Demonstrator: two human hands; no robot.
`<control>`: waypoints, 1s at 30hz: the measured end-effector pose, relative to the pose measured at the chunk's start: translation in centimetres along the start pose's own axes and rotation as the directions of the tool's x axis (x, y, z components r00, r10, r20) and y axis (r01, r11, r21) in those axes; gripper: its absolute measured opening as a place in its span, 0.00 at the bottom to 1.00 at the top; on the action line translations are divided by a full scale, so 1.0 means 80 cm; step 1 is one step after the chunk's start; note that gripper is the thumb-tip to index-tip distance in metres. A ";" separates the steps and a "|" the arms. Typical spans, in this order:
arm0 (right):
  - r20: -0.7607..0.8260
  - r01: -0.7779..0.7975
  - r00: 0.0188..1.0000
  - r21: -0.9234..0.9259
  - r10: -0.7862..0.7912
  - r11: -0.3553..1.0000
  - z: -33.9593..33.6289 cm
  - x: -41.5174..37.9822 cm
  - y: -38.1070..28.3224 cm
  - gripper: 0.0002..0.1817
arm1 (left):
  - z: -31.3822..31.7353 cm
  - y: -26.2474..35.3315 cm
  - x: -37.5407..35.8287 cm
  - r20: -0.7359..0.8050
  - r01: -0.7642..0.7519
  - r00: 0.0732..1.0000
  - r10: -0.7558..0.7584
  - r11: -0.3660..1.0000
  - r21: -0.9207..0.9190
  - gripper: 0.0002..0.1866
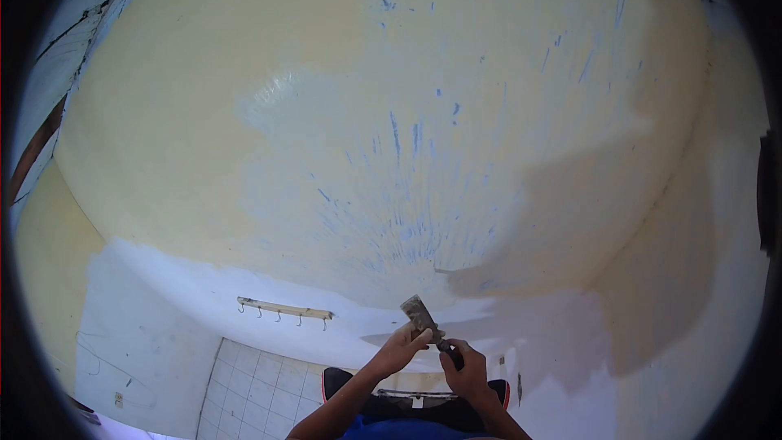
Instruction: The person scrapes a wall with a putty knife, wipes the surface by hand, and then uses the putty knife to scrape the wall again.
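Note:
In front of my body I hold a putty knife (418,314) with a dark handle and a broad, stained blade that points up and to the left. My right hand (467,373) is closed round the handle. The fingers of my left hand (397,350) grip the lower part of the blade, with the thumb lying across it. Beyond the blade's tip stands a wall (326,138) of yellowish paint, streaked with blue and pale scraped marks. Where the blade runs under my fingers is partly hidden.
A wooden hook rail (285,310) hangs on the white lower wall, left of my hands. Floor tiles (261,379) show below it. At the left, an outlet (119,399) sits on the side wall. A dark object (766,195) juts in at the right edge.

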State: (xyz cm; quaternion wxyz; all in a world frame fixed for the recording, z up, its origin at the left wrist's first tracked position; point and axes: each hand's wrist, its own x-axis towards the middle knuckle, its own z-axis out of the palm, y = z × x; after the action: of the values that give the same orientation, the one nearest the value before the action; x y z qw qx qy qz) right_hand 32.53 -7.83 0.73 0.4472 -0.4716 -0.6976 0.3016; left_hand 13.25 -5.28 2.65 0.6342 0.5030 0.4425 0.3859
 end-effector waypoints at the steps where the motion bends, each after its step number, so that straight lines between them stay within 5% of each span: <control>1: 0.002 0.004 1.000 -0.004 -0.004 1.000 -0.003 0.005 -0.006 0.14 | 0.000 0.009 0.005 -0.002 -0.049 0.999 0.049 0.997 0.066 0.22; 3: 0.049 -0.166 0.986 0.123 0.161 0.978 -0.010 0.012 -0.016 0.12 | 0.003 0.030 0.009 -0.028 -0.082 0.996 0.084 0.995 0.053 0.22; 7: 0.118 -0.207 0.975 0.199 0.186 0.958 -0.023 0.043 -0.032 0.12 | 0.008 0.072 0.019 -0.086 -0.145 0.985 0.149 0.988 0.047 0.21; 13: 0.220 -0.160 0.968 0.189 0.116 0.969 -0.039 0.081 -0.057 0.14 | 0.013 0.154 0.027 -0.086 -0.215 0.969 0.232 0.962 0.169 0.22; 15: 0.291 -0.304 0.941 0.498 0.174 0.812 -0.041 0.101 -0.092 0.14 | 0.014 0.184 0.026 -0.090 -0.251 0.960 0.265 0.957 0.147 0.21; 22: 0.368 -0.297 0.927 0.607 0.071 0.737 -0.050 0.172 -0.165 0.17 | 0.013 0.286 0.025 -0.219 -0.399 0.884 0.413 0.911 0.110 0.20; 25: 0.465 -0.364 0.885 0.706 -0.011 0.607 -0.065 0.200 -0.208 0.11 | 0.010 0.313 0.029 -0.288 -0.447 0.853 0.436 0.894 0.029 0.20; 30: 0.383 -0.304 0.924 0.737 -0.003 0.604 -0.052 0.224 -0.248 0.14 | 0.007 0.360 0.032 -0.318 -0.522 0.799 0.510 0.851 0.052 0.22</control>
State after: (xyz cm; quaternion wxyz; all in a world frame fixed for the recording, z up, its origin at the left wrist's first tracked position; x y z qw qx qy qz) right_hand 25.86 1.44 25.28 0.4503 -0.2257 -0.5191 0.6906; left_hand 13.34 2.61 30.45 0.4341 0.5227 0.3784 0.6286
